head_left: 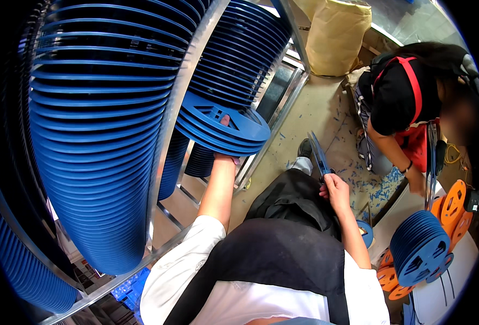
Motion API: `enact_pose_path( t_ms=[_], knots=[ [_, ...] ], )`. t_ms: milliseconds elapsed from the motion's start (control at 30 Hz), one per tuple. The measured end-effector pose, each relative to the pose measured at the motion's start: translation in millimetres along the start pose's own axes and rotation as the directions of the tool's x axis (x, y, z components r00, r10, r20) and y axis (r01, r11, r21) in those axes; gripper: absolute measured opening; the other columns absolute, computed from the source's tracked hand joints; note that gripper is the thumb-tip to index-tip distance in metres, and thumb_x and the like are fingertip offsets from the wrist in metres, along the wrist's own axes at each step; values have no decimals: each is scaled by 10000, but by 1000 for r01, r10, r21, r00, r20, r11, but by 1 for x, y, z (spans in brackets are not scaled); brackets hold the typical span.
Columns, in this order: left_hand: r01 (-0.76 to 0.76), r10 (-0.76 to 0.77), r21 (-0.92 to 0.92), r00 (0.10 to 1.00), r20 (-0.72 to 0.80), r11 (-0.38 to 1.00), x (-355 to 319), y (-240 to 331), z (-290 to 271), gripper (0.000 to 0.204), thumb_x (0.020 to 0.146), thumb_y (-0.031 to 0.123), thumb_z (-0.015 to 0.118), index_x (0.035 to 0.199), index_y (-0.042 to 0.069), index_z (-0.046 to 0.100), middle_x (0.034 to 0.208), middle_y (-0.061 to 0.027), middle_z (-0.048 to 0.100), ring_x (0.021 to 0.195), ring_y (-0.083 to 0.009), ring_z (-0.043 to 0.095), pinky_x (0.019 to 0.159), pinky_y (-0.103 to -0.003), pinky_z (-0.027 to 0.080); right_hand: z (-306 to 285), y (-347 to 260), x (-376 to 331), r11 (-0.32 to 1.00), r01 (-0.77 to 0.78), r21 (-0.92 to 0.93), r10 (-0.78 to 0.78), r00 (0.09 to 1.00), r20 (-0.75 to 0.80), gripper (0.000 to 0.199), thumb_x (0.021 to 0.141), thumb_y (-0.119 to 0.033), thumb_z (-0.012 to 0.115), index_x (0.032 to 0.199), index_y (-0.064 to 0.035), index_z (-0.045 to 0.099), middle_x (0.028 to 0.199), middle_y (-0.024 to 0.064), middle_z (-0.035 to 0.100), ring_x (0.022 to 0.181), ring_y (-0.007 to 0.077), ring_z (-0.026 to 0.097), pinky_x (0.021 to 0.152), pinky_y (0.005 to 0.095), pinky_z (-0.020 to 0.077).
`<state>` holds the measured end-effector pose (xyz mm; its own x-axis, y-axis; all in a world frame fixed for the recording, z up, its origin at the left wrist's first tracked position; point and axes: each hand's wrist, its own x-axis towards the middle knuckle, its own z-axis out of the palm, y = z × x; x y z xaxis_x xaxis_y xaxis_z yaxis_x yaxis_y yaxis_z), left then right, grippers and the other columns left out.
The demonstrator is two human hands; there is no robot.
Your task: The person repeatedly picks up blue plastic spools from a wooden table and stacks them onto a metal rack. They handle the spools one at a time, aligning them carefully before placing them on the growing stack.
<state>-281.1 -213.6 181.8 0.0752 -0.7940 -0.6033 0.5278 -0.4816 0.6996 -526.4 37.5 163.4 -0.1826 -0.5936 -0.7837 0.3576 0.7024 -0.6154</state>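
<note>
Several flat blue plastic reels [199, 111] lie stacked in my left hand [225, 120]. Its thumb shows through an opening in the top reel, while most of the fingers are hidden underneath. Just behind that stack, a long row of blue reels [234, 51] fills part of the metal rack. Lower on the right, my right hand [336, 190] grips another blue reel [319, 154] near its edge. That one is seen almost edge-on, tilted upright above the floor, apart from the rack.
Metal rack posts [166, 124] frame a larger column of blue reels [96, 162] on the left. At right, a person [396, 103] in black with red straps bends down. Orange reels [455, 200] and blue reels [421, 246] stand below. Blue scraps [383, 187] litter the floor near a yellowish sack [339, 38].
</note>
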Motion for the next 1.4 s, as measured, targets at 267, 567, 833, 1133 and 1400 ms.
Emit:
enact_pose_path(
  t_ms=[267,567,833,1133,1400],
  knots=[
    [14,-13,64,1000,-16,998,48,20,23,651,863,377,579,1403,115,326,1403,-109,381,1250,-299,369,1073,-442,285,7,0,17,996,35,-81,-35,999,4,332,958,-325,501,998,-22,628,686,55,610,592,124,600,547,249,481],
    [6,-6,45,1000,-6,999,92,31,26,701,877,468,477,1441,125,241,1468,-94,271,1331,-272,245,1105,-422,174,12,-3,2,980,162,-113,-172,982,-84,362,980,-329,452,1050,-19,625,717,60,615,625,112,607,584,257,510],
    [19,-13,70,997,-72,997,73,21,0,752,889,550,387,1475,134,166,1526,-82,174,1403,-247,134,1132,-405,75,-1,-38,-32,880,352,319,-317,935,-160,579,980,-473,367,1081,56,578,675,73,592,568,144,585,550,256,498],
    [-4,5,411,1000,-1,912,-46,-26,-78,790,885,622,354,1482,128,201,1543,-108,167,1435,-278,74,1143,-399,13,-17,-62,-33,486,193,852,-320,947,-32,569,953,-560,329,1009,-43,558,603,0,475,514,126,443,490,260,347],
    [-139,158,336,987,-28,931,-123,-4,-80,642,945,398,469,1423,0,310,1475,-144,323,1383,-212,271,1131,-315,144,-10,-62,-38,337,-8,941,-299,947,115,398,977,-433,406,998,-61,544,614,-33,446,510,71,434,470,218,382]
  ],
)
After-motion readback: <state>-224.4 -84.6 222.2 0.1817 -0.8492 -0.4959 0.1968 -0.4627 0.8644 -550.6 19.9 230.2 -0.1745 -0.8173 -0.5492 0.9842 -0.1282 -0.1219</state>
